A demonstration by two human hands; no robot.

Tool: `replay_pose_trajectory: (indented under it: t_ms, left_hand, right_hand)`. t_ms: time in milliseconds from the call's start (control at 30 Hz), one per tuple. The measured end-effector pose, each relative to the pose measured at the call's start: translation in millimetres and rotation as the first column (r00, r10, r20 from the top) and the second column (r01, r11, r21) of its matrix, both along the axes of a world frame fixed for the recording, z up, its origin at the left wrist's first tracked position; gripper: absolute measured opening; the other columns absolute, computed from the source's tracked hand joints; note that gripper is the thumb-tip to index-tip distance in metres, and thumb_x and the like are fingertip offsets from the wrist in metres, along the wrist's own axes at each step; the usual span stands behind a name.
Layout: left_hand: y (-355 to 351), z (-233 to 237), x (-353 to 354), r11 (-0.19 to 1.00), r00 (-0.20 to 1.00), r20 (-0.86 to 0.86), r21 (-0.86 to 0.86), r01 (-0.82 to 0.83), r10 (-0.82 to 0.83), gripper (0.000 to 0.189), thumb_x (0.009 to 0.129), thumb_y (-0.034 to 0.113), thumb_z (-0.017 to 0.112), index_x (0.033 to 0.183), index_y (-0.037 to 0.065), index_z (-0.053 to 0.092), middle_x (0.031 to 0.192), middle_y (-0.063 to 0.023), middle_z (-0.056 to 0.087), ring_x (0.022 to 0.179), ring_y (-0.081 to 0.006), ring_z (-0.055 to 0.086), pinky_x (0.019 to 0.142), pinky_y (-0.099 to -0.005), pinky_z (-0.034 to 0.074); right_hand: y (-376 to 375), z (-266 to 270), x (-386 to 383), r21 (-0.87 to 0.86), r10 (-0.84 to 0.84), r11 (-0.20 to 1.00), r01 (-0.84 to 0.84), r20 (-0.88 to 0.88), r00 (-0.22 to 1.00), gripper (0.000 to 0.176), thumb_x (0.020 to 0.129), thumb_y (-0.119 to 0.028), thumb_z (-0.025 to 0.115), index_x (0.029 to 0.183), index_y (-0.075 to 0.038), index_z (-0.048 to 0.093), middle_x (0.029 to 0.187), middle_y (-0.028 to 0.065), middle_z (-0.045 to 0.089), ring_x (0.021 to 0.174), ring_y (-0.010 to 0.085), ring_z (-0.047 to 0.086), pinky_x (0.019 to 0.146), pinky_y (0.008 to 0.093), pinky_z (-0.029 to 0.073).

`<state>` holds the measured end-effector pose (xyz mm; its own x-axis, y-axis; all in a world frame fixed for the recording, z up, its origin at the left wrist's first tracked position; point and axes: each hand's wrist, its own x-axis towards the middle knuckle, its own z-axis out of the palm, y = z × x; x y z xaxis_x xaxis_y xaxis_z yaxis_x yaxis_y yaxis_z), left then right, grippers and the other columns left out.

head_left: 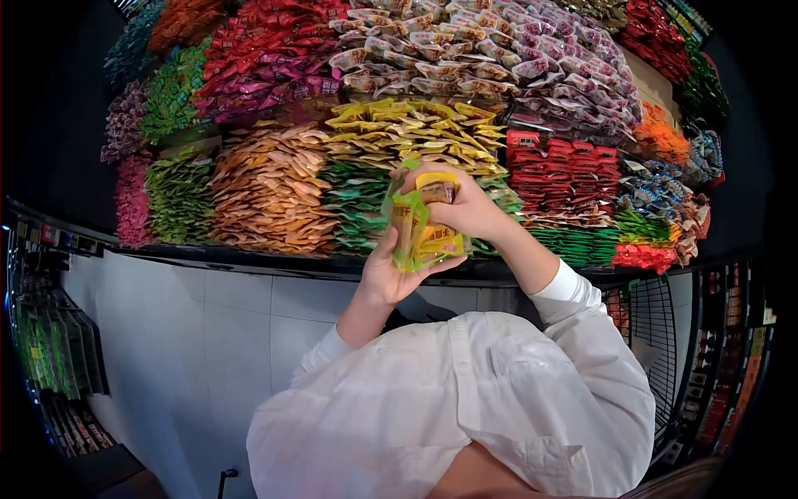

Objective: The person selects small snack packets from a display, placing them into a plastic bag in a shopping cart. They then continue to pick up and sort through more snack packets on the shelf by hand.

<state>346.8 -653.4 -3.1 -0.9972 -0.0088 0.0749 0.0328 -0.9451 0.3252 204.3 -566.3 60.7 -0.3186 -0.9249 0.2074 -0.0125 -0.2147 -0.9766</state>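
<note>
Both hands are close together in front of the display's near edge, closed on a bunch of small yellow-green snack packets [410, 226]. My left hand [389, 273] supports the bunch from below, its thumb up along the left side and its fingers under it. From above, my right hand [468, 206] grips the upper right part, with a yellow packet [436, 185] under its fingers. How many packets are in the bunch is hidden by the fingers. Just behind lie rows of yellow packets [416, 125] and dark green packets [357, 204].
Orange packets [270, 187] fill the display on the left, and red packets [561, 187] stand on the right. White and purple packets [432, 54] rise at the back. A dark ledge [274, 264] edges the display. A wire rack [652, 341] stands at the right.
</note>
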Motion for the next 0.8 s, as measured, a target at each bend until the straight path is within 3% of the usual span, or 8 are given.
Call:
replay_pose_trajectory:
  t_ms: [100,167,200,367,567,633,700,800]
  left_hand:
    - [-16.0,-11.4,1.5,0.999,0.998,0.026,0.007,0.052,-0.052,0.062,0.087,0.043,0.055,0.137,0.013,0.034,0.137,-0.0136,0.04,0.127,-0.0378,0.036,0.103,-0.0631,0.027]
    - [-36.6,-14.4,-1.0,0.989,0.998,0.021,0.136,0.062,-0.065,0.063,0.088,0.023,0.058,0.139,0.011,0.024,0.133,-0.012,0.042,0.123,-0.034,0.043,0.098,-0.0568,0.04]
    - [-40.9,-3.5,0.6,0.998,1.0,0.018,0.06,0.016,-0.017,0.061,0.087,0.016,0.056,0.139,0.011,0.024,0.131,-0.0112,0.043,0.12,-0.0317,0.046,0.098,-0.051,0.042]
    - [-49.7,-0.1,4.2,0.989,0.996,0.041,0.123,-0.079,0.074,0.06,0.086,0.015,0.058,0.138,0.012,0.028,0.128,-0.0096,0.046,0.114,-0.0273,0.052,0.094,-0.0424,0.046]
    - [-52.4,4.8,10.7,0.981,0.991,0.026,0.142,-0.132,0.129,0.05,0.087,0.015,0.057,0.132,0.01,0.036,0.125,-0.0097,0.051,0.116,-0.0252,0.051,0.09,-0.0434,0.05]
    - [-52.3,3.9,13.4,0.98,0.988,0.02,0.129,-0.152,0.15,0.05,0.087,0.013,0.056,0.132,0.01,0.036,0.125,-0.0102,0.051,0.116,-0.0256,0.051,0.09,-0.0439,0.051]
    - [-53.3,1.0,16.3,0.978,0.986,0.013,0.119,-0.169,0.169,0.049,0.087,0.012,0.055,0.133,0.009,0.035,0.125,-0.0107,0.05,0.117,-0.0259,0.051,0.09,-0.0444,0.051]
    - [-58.8,-11.0,20.5,0.967,0.978,0.032,0.146,-0.209,0.207,0.049,0.087,0.008,0.052,0.133,0.009,0.035,0.126,-0.0115,0.05,0.117,-0.0266,0.05,0.09,-0.0446,0.051]
  right_hand:
    - [-1.8,-15.2,2.2,0.036,-0.013,0.999,0.013,0.019,1.0,0.033,0.07,-0.002,0.057,0.103,-0.002,0.055,0.109,0.0065,0.055,0.099,0.0134,0.053,0.088,0.0269,0.042]
    - [-4.9,-19.4,8.1,0.066,-0.068,0.996,0.062,0.101,0.993,0.034,0.07,-0.001,0.056,0.104,-0.002,0.054,0.11,0.0063,0.055,0.1,0.0135,0.052,0.09,0.0271,0.041]
    - [-8.7,-20.6,11.6,0.038,-0.075,0.997,0.071,0.122,0.99,0.038,0.069,0.0,0.054,0.107,-0.002,0.053,0.11,0.0059,0.055,0.102,0.0137,0.052,0.091,0.027,0.041]
    - [-23.4,-15.5,20.5,-0.041,-0.123,0.991,0.127,0.086,0.989,0.051,0.07,0.001,0.055,0.12,-0.003,0.051,0.121,0.0066,0.05,0.106,0.0144,0.051,0.092,0.0276,0.041]
    - [-37.1,-8.6,35.8,-0.179,-0.168,0.94,0.289,0.496,0.852,0.057,0.073,-0.003,0.053,0.13,0.0,0.043,0.131,0.011,0.047,0.118,0.0189,0.047,0.1,0.0299,0.036]
    - [-39.7,-11.4,37.2,-0.168,-0.198,0.941,0.294,0.431,0.88,0.058,0.079,-0.008,0.051,0.136,-0.002,0.036,0.133,0.0157,0.045,0.119,0.0217,0.047,0.1,0.0331,0.038]
    - [-42.5,-12.5,39.4,-0.18,-0.164,0.936,0.301,0.534,0.829,0.05,0.083,-0.004,0.048,0.132,-0.001,0.039,0.128,0.0128,0.05,0.115,0.019,0.049,0.098,0.0304,0.038]
    - [-48.6,-24.4,44.9,-0.133,-0.316,0.904,0.407,0.435,0.843,0.047,0.089,-0.011,0.046,0.134,-0.003,0.036,0.125,0.014,0.051,0.112,0.0179,0.051,0.095,0.0294,0.04]
